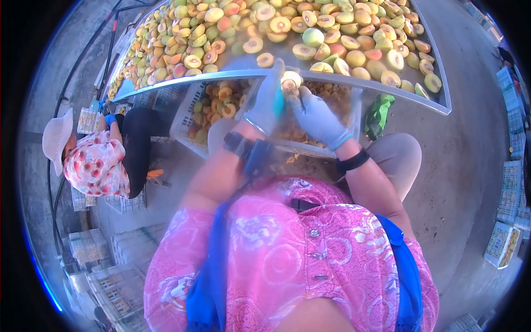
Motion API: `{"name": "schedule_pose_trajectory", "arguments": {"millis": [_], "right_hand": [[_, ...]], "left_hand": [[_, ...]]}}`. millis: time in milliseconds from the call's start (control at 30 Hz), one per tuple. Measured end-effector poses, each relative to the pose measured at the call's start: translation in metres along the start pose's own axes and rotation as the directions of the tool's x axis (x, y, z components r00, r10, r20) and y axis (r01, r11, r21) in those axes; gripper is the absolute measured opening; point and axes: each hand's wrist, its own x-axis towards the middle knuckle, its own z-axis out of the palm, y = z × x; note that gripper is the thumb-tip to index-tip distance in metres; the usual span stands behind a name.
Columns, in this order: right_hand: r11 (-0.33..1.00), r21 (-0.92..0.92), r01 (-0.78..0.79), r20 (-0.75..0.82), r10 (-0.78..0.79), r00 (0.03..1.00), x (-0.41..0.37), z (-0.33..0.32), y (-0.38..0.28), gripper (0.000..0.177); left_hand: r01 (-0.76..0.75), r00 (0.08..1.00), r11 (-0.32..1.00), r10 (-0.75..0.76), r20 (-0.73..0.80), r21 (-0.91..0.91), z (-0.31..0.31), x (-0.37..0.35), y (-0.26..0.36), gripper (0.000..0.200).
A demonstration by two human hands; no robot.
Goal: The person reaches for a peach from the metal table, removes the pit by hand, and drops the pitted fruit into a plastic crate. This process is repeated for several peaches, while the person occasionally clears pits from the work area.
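Both my hands wear pale gloves and meet at the near rim of a metal table (354, 81) heaped with halved fruit (362, 41). My left hand (269, 99) is closed against one side of a pale yellow fruit piece (291, 81). On its other side, my right hand (319, 114) pinches the same piece with thumb and fingers. Whether a tool is between the fingers cannot be made out. Under the rim stand a crate of fruit pieces (221, 105) at the left and another crate (355, 110) below my hands.
A co-worker (97, 160) in a light hat sits at the left, by a small crate (88, 120). Stacked crates (113, 288) stand at lower left, more crates (509, 191) along the right edge. A green bag (379, 115) lies right of my knees' crate.
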Motion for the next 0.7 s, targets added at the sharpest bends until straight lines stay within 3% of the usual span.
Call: {"name": "schedule_pose_trajectory", "arguments": {"millis": [233, 300, 333, 400, 700], "right_hand": [[0.997, -0.075, -0.012, 0.024, 0.014, 1.000, -0.001, 0.006, 0.012, 0.041], [0.996, -0.088, -0.009, 0.026, 0.011, 1.000, 0.000, 0.008, 0.014, 0.042], [0.996, -0.088, -0.009, 0.027, 0.011, 1.000, 0.000, 0.008, 0.011, 0.042], [0.996, 0.093, -0.010, -0.025, 0.012, 1.000, 0.000, 0.006, 0.004, 0.043], [0.999, 0.054, 0.008, -0.003, -0.008, 1.000, -0.001, 0.003, 0.002, 0.042]], "left_hand": [[0.100, 0.993, 0.992, -0.104, 0.049, 0.073, -0.016, 0.007, -0.001, 0.047], [0.113, 0.989, 0.968, -0.131, 0.069, 0.222, -0.019, 0.011, 0.003, 0.045], [0.113, 0.989, 0.969, -0.131, 0.069, 0.222, -0.016, 0.007, 0.006, 0.045], [0.108, 0.986, 0.991, -0.117, 0.120, 0.081, -0.009, 0.001, 0.012, 0.044], [0.155, 0.982, 0.985, -0.162, 0.102, 0.078, -0.019, 0.011, 0.002, 0.044]]}}
